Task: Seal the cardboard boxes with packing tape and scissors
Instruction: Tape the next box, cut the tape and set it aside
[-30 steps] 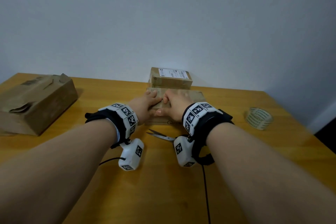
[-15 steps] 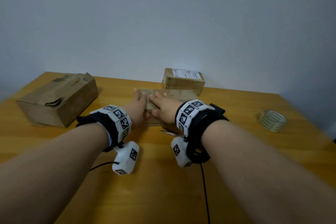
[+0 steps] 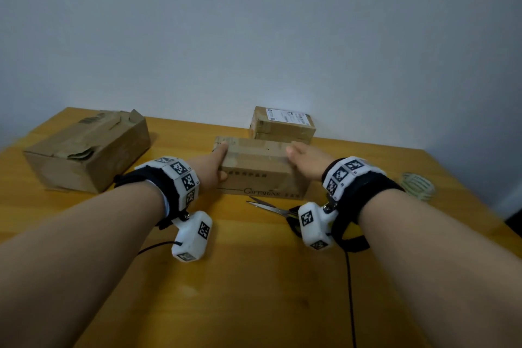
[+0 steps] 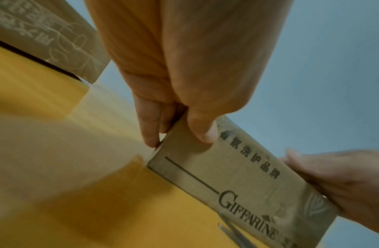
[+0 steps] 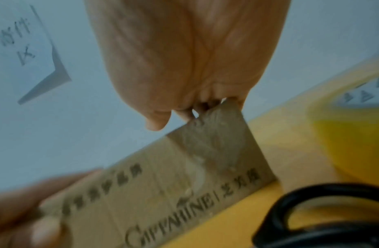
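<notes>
Long brown cardboard box printed GIFFARINE on yellow wooden desk, left hand gripping its left end, thumb in front, fingers behind, right hand curled over right end, scissors just beside.

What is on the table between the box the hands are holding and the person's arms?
Scissors lie there, just in front of the held box, blades pointing left, beside the right wrist. The head view shows it best.

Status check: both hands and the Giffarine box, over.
Left hand and right hand grip opposite ends of Giffarine box, on table. Tape strip on its top. Scissors just in front; tape roll far right.
</notes>
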Demonstrator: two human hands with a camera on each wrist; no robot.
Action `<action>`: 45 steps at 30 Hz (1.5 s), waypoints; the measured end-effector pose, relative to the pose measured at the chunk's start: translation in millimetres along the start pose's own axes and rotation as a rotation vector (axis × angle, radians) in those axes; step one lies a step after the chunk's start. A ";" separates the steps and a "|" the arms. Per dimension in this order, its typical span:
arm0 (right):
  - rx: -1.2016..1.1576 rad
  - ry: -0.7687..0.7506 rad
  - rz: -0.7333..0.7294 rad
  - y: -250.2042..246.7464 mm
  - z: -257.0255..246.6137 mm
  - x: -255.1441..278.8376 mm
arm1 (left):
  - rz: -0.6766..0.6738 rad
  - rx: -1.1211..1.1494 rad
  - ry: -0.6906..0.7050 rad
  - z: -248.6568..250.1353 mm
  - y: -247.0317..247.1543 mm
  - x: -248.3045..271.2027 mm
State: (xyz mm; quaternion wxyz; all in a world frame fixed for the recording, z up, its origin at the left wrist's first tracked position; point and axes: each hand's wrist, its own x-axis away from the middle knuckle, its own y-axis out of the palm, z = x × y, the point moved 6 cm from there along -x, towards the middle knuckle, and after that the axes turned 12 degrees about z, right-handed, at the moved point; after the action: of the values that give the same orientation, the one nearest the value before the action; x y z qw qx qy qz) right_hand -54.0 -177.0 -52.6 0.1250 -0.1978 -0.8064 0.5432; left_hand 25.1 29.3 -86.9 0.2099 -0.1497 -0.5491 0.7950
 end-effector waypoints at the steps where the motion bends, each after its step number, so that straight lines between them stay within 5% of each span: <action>1: -0.088 0.044 0.064 -11.9 5.0 0.2 | 0.000 0.014 -0.001 -1.6 -1.2 -3.2; 4: -0.113 0.178 0.184 -39.0 34.8 -2.3 | 0.015 0.055 -0.003 -4.9 -3.3 -8.3; 7: -0.056 0.276 0.089 -43.3 67.2 11.2 | 0.108 0.033 -0.063 -1.3 -5.3 -6.5; 12: 0.170 0.213 -0.045 -51.1 87.5 60.5 | 0.260 0.026 -0.090 26.5 -21.2 4.6; 22: 0.488 0.137 -0.205 -27.4 105.4 91.7 | 0.208 0.304 0.039 86.2 -16.1 50.7; 25: 0.359 0.122 -0.154 -28.6 113.9 91.7 | 0.170 0.368 0.044 93.3 -14.1 58.5; 35: -0.633 0.207 0.157 -83.4 91.4 86.2 | 0.159 0.608 0.045 108.2 -40.8 61.3; 45: -0.779 -0.009 0.056 -85.2 6.2 98.5 | -0.178 1.051 0.029 118.8 -43.8 83.4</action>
State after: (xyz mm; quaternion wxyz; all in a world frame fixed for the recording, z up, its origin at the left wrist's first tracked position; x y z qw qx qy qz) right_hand -160.0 -165.6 22.6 0.0222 -0.2502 -0.9469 0.2006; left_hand -95.4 -11.8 -4.7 0.3309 0.0117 -0.0846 0.9398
